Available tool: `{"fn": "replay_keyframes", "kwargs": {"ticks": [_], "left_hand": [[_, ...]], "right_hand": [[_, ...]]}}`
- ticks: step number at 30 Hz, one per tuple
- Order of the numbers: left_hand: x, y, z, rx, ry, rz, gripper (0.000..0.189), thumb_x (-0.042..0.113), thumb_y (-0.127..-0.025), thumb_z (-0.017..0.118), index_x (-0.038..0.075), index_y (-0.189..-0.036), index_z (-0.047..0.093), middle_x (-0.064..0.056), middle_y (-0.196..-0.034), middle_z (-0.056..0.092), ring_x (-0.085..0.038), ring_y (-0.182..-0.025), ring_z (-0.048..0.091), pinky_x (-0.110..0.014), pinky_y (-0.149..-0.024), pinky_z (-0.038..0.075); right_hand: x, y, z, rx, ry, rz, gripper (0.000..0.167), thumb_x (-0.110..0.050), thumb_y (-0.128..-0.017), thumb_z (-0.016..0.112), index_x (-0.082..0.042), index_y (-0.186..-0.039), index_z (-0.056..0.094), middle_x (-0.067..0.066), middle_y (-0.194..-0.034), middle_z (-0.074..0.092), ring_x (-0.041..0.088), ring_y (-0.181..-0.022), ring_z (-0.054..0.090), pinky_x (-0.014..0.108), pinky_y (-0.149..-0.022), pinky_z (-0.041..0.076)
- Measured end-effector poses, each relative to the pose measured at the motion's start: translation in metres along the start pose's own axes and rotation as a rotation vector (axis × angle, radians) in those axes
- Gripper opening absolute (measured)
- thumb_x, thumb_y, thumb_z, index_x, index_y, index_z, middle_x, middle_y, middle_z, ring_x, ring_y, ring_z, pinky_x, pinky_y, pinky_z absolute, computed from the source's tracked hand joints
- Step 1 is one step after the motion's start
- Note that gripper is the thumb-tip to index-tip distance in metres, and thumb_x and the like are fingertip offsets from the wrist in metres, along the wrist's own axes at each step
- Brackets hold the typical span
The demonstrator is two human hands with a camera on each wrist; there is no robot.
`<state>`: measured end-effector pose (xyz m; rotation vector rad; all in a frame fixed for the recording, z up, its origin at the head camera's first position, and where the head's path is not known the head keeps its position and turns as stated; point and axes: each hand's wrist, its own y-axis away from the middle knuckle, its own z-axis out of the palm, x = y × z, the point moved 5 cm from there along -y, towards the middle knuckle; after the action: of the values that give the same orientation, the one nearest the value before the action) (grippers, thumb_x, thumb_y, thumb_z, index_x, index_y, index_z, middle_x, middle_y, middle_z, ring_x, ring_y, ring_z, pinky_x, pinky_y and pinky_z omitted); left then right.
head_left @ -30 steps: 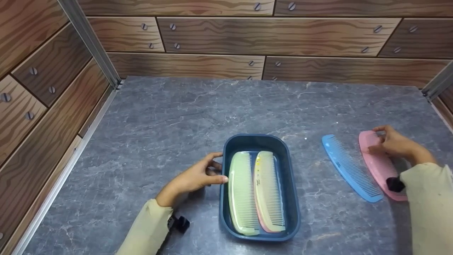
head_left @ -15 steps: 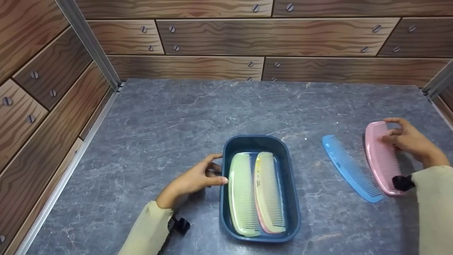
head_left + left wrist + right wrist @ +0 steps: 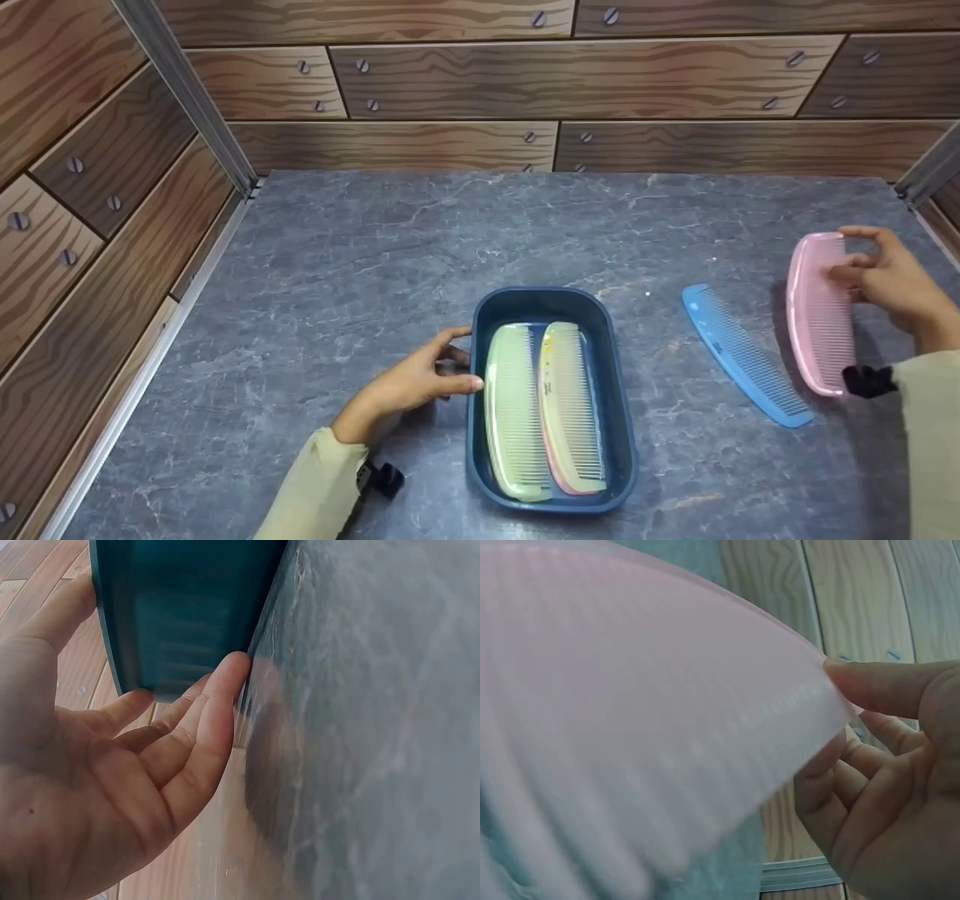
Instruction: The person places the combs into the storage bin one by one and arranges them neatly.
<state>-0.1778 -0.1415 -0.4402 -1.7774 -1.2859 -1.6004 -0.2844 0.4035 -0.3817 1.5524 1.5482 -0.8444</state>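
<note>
My right hand [image 3: 892, 281] pinches a pink comb [image 3: 817, 315] near its far end, at the right of the head view. In the right wrist view the thumb and fingers grip a corner of the comb [image 3: 667, 675], which fills much of that view, blurred. My left hand [image 3: 409, 382] rests against the left side of a dark blue oblong bin [image 3: 624, 420], thumb at the rim and fingers along the outer wall [image 3: 180, 615]. Inside the bin lie a pale green comb [image 3: 514, 412] and a pale yellow comb [image 3: 566, 397], with a pink edge showing under the yellow one.
A blue comb [image 3: 739, 349] lies slanted on the grey marbled table [image 3: 420, 232], between the bin and the pink comb. Wood-patterned walls [image 3: 585, 79] stand at the back and the left.
My right hand has moved the pink comb away from me and to the right, off the blue comb's side, with more of its face showing. The left hand and bin have stayed put.
</note>
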Motion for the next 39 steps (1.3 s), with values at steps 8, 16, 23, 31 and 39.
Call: {"fn": "replay_keyframes", "kwargs": {"ticks": [8, 16, 23, 31, 39], "left_hand": [[0.001, 0.001, 0.0, 0.005, 0.002, -0.008, 0.084, 0.032, -0.087, 0.073, 0.012, -0.152, 0.024, -0.018, -0.128, 0.054, -0.015, -0.09, 0.062, -0.028, -0.073, 0.049], [0.002, 0.001, 0.0, 0.015, 0.002, -0.02, 0.083, 0.032, -0.087, 0.073, 0.012, -0.152, 0.025, -0.018, -0.127, 0.054, -0.018, -0.096, 0.063, -0.029, -0.077, 0.051], [0.001, 0.001, 0.0, 0.02, 0.006, -0.021, 0.084, 0.033, -0.086, 0.073, 0.012, -0.152, 0.026, -0.018, -0.129, 0.054, -0.021, -0.102, 0.064, -0.033, -0.082, 0.053], [0.001, 0.001, 0.001, 0.004, 0.002, 0.003, 0.084, 0.032, -0.087, 0.072, 0.011, -0.152, 0.023, -0.018, -0.128, 0.055, -0.02, -0.101, 0.065, -0.032, -0.078, 0.053], [0.002, 0.001, 0.001, 0.001, 0.032, 0.003, 0.085, 0.03, -0.087, 0.073, 0.009, -0.152, 0.022, -0.021, -0.13, 0.053, -0.021, -0.102, 0.065, -0.035, -0.078, 0.055]], "right_hand": [[-0.015, 0.003, -0.008, 0.083, -0.104, -0.038, 0.049, 0.003, -0.092, 0.056, -0.036, -0.11, 0.034, -0.018, -0.074, 0.062, -0.002, -0.063, 0.058, 0.017, -0.05, 0.05], [-0.033, 0.007, -0.008, 0.176, -0.037, -0.07, 0.049, 0.0, -0.093, 0.055, -0.035, -0.12, 0.032, -0.023, -0.074, 0.059, -0.004, -0.059, 0.057, 0.015, -0.048, 0.049], [-0.048, 0.009, -0.003, 0.164, -0.246, -0.122, 0.05, 0.005, -0.091, 0.056, -0.03, -0.118, 0.034, -0.016, -0.075, 0.064, 0.001, -0.055, 0.058, 0.015, -0.045, 0.048], [-0.068, 0.012, 0.01, 0.107, -0.46, -0.148, 0.05, 0.008, -0.09, 0.059, -0.026, -0.118, 0.036, -0.01, -0.079, 0.069, 0.006, -0.056, 0.064, 0.019, -0.046, 0.051], [-0.088, 0.014, 0.029, 0.057, -0.604, -0.2, 0.048, 0.013, -0.088, 0.058, -0.019, -0.118, 0.038, -0.002, -0.081, 0.072, 0.01, -0.055, 0.065, 0.021, -0.046, 0.053]]}}
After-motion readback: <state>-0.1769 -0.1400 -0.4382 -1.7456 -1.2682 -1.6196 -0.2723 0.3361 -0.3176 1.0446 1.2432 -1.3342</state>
